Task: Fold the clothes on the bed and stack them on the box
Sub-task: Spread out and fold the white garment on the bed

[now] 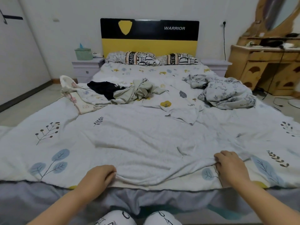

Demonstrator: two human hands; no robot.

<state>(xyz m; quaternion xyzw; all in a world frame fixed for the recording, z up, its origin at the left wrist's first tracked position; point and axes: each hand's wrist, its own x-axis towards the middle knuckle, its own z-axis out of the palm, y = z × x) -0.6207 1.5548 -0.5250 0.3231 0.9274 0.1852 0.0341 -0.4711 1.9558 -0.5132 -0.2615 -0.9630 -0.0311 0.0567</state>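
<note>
A large white garment (146, 135) lies spread flat across the near half of the bed. My left hand (99, 176) grips its near hem at the left corner. My right hand (228, 163) pinches the same hem at the right corner. Farther back lie a black garment (102, 88), a crumpled pale green garment (138, 91) and a floral cream piece (76, 95) at the left edge. A blue-patterned crumpled cloth (227, 91) sits at the right. No box is in view.
The bed (48, 151) has a leaf-print sheet and two pillows (139, 58) by the black and yellow headboard (149, 38). A grey nightstand (86, 67) stands at the left, a wooden dresser (267, 65) at the right, cables on the floor beside it.
</note>
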